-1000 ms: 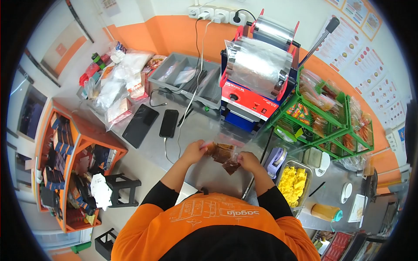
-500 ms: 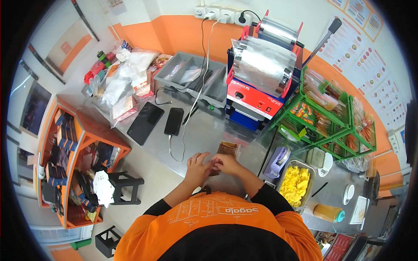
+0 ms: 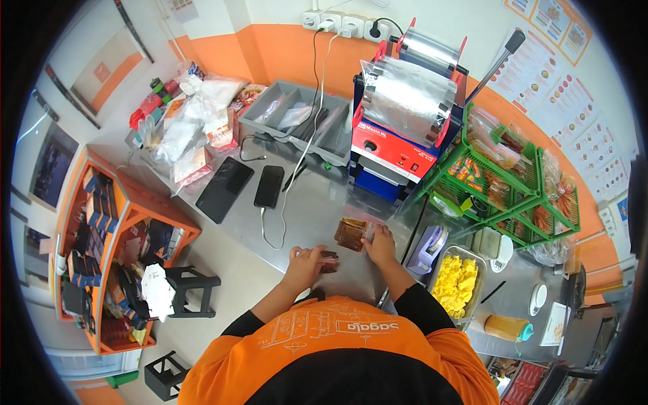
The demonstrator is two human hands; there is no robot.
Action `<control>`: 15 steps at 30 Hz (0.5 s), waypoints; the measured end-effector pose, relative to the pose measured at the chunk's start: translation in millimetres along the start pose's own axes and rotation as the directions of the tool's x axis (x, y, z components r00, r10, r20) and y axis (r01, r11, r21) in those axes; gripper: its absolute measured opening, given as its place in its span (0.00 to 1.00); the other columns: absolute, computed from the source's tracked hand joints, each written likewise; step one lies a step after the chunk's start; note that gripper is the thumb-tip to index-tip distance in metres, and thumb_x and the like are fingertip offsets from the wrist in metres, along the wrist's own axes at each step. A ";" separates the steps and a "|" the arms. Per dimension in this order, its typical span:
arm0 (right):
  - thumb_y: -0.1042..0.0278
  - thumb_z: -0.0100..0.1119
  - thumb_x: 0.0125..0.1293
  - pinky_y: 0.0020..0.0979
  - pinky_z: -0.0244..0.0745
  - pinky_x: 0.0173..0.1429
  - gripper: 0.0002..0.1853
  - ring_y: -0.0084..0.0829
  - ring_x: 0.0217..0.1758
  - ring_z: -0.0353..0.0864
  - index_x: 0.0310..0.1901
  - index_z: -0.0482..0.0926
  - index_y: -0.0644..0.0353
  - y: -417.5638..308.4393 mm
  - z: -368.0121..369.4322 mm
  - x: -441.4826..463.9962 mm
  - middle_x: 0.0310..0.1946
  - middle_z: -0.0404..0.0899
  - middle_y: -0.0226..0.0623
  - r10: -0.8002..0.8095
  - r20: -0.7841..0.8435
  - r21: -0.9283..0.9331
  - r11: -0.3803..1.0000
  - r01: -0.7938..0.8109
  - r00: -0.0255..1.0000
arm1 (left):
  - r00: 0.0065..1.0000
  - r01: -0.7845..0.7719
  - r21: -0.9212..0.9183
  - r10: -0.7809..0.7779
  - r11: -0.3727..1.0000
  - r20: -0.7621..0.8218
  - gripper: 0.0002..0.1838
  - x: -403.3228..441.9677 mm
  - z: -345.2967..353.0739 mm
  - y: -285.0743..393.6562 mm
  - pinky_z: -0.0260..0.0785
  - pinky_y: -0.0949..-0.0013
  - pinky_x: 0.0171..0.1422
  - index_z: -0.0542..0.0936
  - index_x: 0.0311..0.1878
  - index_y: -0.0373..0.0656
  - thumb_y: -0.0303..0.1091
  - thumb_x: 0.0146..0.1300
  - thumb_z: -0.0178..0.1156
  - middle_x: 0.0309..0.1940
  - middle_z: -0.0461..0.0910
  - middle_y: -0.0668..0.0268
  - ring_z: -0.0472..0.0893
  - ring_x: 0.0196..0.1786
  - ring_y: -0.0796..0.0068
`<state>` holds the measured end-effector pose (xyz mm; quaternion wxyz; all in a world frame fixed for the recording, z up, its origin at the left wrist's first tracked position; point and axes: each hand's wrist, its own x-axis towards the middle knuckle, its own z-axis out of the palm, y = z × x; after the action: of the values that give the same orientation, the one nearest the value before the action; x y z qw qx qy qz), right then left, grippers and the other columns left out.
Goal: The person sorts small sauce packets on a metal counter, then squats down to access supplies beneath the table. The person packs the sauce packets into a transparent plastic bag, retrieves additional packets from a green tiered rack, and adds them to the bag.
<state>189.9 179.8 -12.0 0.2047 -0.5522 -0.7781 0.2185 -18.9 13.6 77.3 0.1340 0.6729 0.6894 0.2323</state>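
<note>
My left hand (image 3: 305, 268) is closed on a small clear plastic packet (image 3: 329, 262) with dark brown contents, near the front edge of the metal table. To its right, my right hand (image 3: 381, 244) pinches the clear edge of a flat plastic packet (image 3: 350, 233) filled with something brown. That packet lies just beyond the left hand's packet, and the two hands are apart. Whether the brown packet is one piece or several stacked together, I cannot tell.
A cup sealing machine (image 3: 391, 152) stands at the back. Right of my hands are a purple tape dispenser (image 3: 428, 250), a container of yellow food (image 3: 457, 283) and green baskets (image 3: 482, 179). A phone (image 3: 269, 187) with a cable and a dark tablet-like slab (image 3: 225, 190) lie at left.
My hands were together over the packets and have now separated. The right hand moved right to the brown packet's edge, while the left hand shifted slightly with a small packet.
</note>
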 end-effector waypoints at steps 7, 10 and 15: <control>0.61 0.75 0.56 0.45 0.74 0.59 0.13 0.51 0.58 0.77 0.31 0.79 0.58 7.5 2.1 11.4 0.47 0.77 0.45 -0.069 0.122 0.219 0.975 0.041 0.990 | 0.997 -0.073 0.113 0.071 0.991 0.018 0.05 -1.7 2.0 -2.4 0.59 0.48 0.61 0.81 0.41 0.52 0.32 0.62 0.63 0.39 0.83 0.68 0.82 0.47 0.63; 0.64 0.74 0.57 0.46 0.73 0.58 0.13 0.52 0.55 0.77 0.34 0.78 0.59 2.6 6.2 14.7 0.47 0.76 0.45 -0.081 0.051 0.282 0.957 0.063 0.995 | 0.997 -0.077 0.116 0.078 0.990 -0.006 0.06 -3.2 5.0 -4.8 0.59 0.48 0.61 0.81 0.41 0.52 0.31 0.61 0.63 0.40 0.83 0.68 0.82 0.47 0.63; 0.65 0.72 0.58 0.46 0.73 0.59 0.13 0.51 0.56 0.77 0.38 0.76 0.59 -4.0 12.5 19.6 0.51 0.75 0.44 0.036 0.082 0.218 0.975 -0.053 0.996 | 0.997 -0.071 0.095 0.072 0.993 -0.002 0.06 -4.2 5.0 -5.1 0.59 0.48 0.61 0.81 0.41 0.52 0.31 0.61 0.63 0.40 0.83 0.68 0.82 0.47 0.64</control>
<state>173.8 195.8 -18.4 0.2291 -0.5345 -0.7440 0.3290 -20.6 10.2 69.9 0.0916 0.7021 0.6754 0.2060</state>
